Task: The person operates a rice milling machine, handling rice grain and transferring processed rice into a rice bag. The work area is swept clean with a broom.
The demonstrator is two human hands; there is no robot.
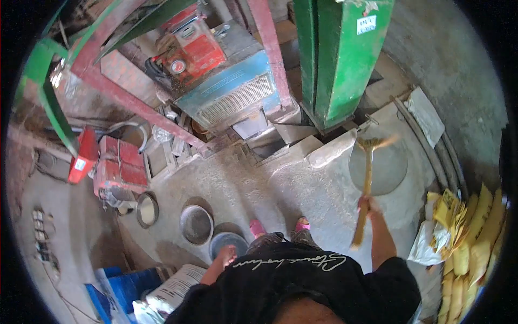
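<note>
Right hand [367,206] clamped on the yellow wooden handle of a long shovel [368,178]. Its grey metal blade is on the far side, over the concrete floor [243,183] at right, just short of the green steel column [340,65]. The shovel is motion-blurred, so I can't tell whether the blade touches the floor.

Left hand [229,255] hangs at the near left and grips nothing. Can't tell if the fingers are spread or curled.

Room: open floor in the middle, between the shovel and the pans. Far edge closed by the column and the red-and-blue machine [216,70] behind a slanted red steel beam [135,102]. Right edge lined by dark hoses [431,146] and stacked yellow sacks [475,237].

Containers: dark round basin [226,241] just beside the left hand, contents not readable. Shallow round metal pan [196,224] next to it on the left shows bare grey inside. Smaller round metal pan [147,209] further left, by a red box unit [121,167].
</note>
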